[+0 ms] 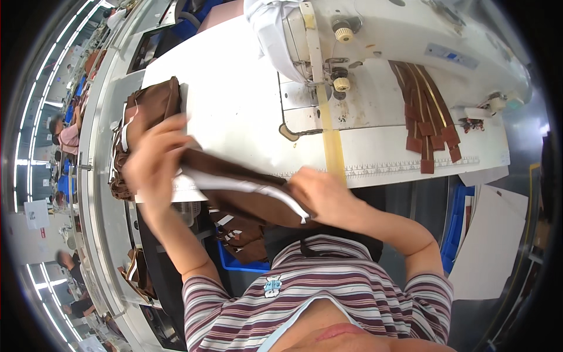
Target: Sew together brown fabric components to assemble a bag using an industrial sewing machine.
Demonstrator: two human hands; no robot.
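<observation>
A brown fabric piece (246, 190) with a white strip along it stretches between my hands at the table's front edge. My right hand (322, 192) is closed on its right end, fingers pinched over the cloth. At the other end, my left hand (157, 161) is blurred by motion; the cloth runs up to its curled fingers, which seem to grip it. Just behind the left hand lies a stack of folded brown fabric pieces (155, 105) with white edges, partly hidden by that hand.
A white sewing machine (404, 35) stands on the white table (229, 88), with white cloth (267, 35) draped at its left. Brown straps (425, 117) lie on the right. Below the table, a blue bin (246, 267) holds brown pieces. Other people sit far left.
</observation>
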